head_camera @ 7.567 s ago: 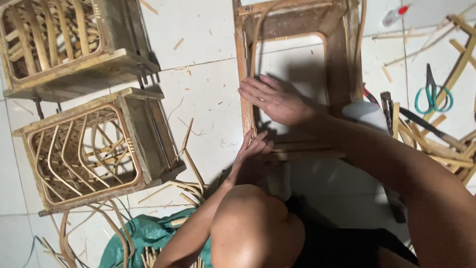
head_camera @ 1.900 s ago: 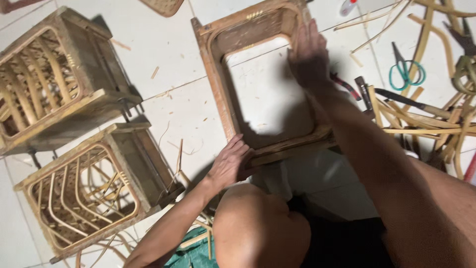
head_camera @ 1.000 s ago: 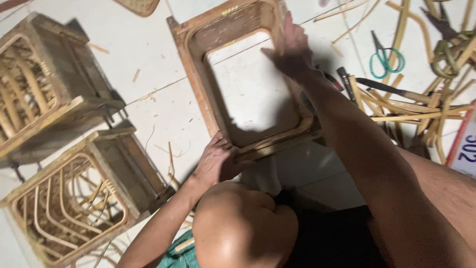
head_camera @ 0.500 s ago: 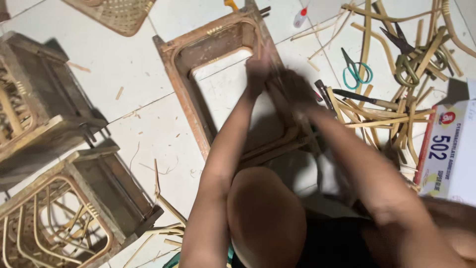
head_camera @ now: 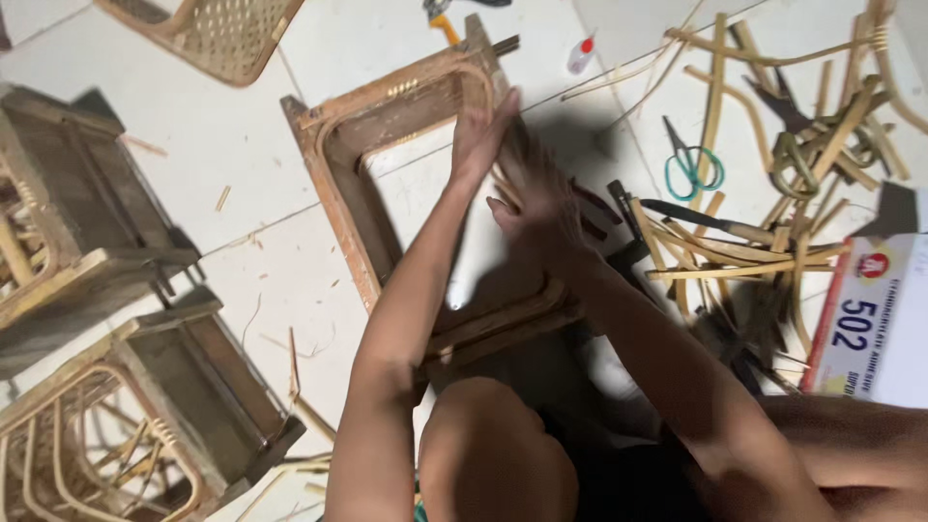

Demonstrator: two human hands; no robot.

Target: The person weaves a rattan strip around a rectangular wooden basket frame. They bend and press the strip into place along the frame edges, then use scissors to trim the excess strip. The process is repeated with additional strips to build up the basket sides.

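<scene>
Both hands, left hand (head_camera: 480,135) and right hand (head_camera: 541,208), are pressing flat, fingers together, against the wooden frame's (head_camera: 362,208) upper-centre side, steadying it on the floor (head_camera: 242,164).

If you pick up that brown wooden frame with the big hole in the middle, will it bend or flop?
Probably not. The frame is built of thick bars joined at the corners, so it likely stays stiff. With its middle open, it looks fairly light for its size. Both hands, left hand and right hand, are at its far side, blurred, so the grip is unclear.
</scene>
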